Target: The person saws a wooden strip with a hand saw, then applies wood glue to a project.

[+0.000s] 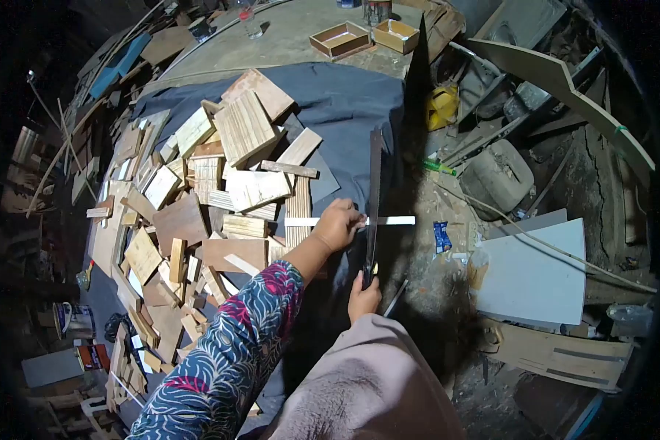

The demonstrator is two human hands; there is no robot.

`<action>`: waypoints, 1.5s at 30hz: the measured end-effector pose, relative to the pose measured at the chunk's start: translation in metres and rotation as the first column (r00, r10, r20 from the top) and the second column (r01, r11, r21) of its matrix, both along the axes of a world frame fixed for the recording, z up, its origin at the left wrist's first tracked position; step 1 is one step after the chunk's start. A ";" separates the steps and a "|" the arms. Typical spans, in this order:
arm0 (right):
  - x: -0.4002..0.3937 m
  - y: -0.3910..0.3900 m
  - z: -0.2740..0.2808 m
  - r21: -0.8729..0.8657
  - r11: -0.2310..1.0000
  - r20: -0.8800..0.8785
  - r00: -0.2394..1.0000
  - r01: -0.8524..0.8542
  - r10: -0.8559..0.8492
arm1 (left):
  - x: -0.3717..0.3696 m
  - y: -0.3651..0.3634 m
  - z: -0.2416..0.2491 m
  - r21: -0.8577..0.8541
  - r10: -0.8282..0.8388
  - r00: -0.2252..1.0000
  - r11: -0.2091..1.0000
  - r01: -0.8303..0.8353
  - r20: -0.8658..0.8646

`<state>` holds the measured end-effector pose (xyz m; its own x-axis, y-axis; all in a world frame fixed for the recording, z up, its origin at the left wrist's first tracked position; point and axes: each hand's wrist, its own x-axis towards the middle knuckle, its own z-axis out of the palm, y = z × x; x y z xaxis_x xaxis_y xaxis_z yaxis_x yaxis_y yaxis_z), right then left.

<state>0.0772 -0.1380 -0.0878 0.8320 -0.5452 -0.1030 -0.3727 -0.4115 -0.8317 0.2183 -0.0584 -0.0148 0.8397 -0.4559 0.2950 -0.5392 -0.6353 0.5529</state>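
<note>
My left hand (337, 224) is closed on a thin white strip (396, 220) that lies crosswise at the table's edge, its right end sticking out past the edge. My right hand (364, 298) grips the handle of a handsaw (375, 180), whose long dark blade points away from me. The blade crosses the strip just right of my left fingertips; whether its teeth have cut into the strip cannot be seen. Left of my left hand, a ridged wood piece (298, 205) lies under the strip's other end.
A heap of wood offcuts (253, 132) covers the table's left side on a dark cloth (345, 95). Two small wooden boxes (340, 40) stand at the far end. On the floor to the right are a grey jerrycan (497, 180) and a white panel (532, 275).
</note>
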 end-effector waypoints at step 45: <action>-0.009 -0.020 0.000 -0.111 0.989 0.011 0.995 -0.094 0.096 | 0.004 -0.002 -0.003 -0.038 0.080 0.995 0.996 -0.078 0.061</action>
